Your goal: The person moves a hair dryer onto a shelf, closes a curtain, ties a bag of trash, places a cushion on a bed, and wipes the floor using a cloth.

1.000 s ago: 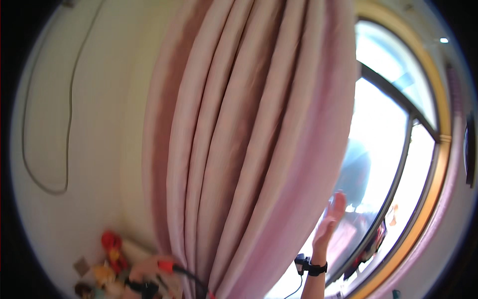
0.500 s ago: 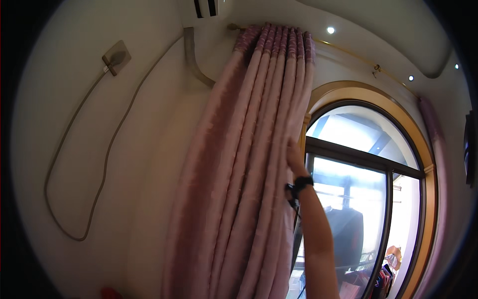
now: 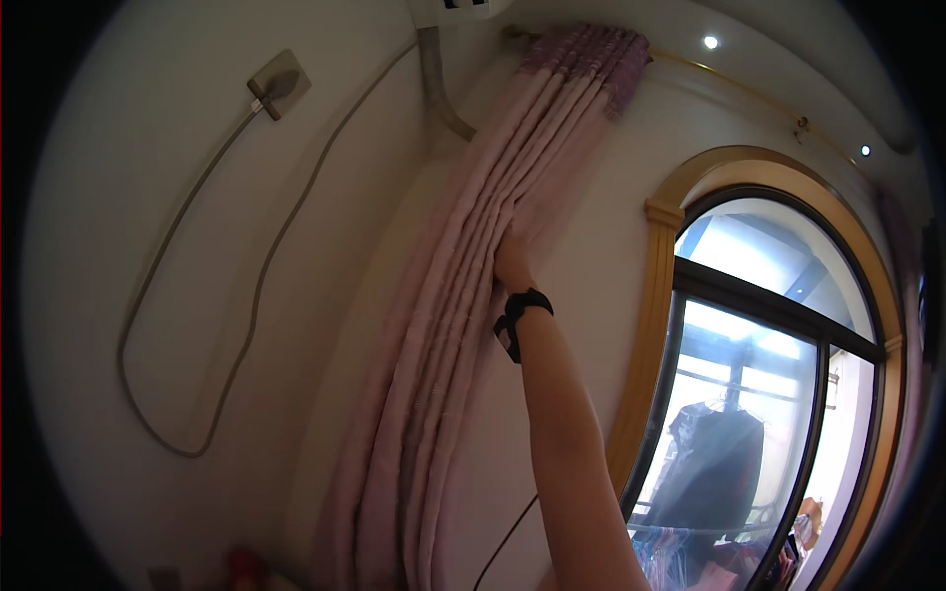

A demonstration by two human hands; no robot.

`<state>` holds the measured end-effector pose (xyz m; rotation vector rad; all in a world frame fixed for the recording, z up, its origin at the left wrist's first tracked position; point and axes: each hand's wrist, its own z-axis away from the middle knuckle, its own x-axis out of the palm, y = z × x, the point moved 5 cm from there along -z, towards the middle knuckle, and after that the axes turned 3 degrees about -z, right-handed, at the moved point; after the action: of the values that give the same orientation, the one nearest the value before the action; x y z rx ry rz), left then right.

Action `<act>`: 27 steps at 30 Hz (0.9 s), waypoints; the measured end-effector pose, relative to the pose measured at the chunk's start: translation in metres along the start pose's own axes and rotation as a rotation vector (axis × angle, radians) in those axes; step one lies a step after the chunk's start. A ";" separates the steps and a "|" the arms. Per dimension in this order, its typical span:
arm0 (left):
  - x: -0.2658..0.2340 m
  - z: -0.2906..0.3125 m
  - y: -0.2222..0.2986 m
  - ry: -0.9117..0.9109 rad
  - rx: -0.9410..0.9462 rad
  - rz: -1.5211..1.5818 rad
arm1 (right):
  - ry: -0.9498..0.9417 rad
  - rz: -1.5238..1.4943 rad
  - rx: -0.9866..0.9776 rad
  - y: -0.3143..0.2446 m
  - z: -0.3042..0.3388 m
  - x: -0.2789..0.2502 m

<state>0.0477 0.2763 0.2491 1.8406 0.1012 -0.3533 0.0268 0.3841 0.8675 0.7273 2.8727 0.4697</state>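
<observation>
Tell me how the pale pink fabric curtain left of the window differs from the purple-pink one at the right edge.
The pale pink fabric curtain shows as a broad, folded sheet; the purple-pink fabric curtain shows only as a narrow strip. The right grip touches the pale pink fabric curtain, whose folds bunch there; no grip is at the purple-pink fabric curtain. Both are purple high up and paler below.

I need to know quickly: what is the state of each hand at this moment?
Left hand: not in view.
Right hand: at the folds of the pink curtain; open or closed cannot be told.
</observation>
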 end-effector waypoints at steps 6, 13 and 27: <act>-0.010 -0.008 -0.029 0.044 0.052 0.030 | 0.072 -0.746 0.253 -0.002 0.090 -0.095; -0.029 0.012 -0.012 0.200 -0.185 -0.009 | -0.006 -0.810 0.306 -0.023 0.277 -0.182; 0.029 0.224 0.032 0.564 -0.365 -0.435 | -0.966 -0.832 -0.226 -0.252 0.552 -0.148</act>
<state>0.0406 0.0507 0.2129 1.4963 0.9051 -0.0918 0.1612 0.2485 0.2729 -0.2685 1.8935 0.2081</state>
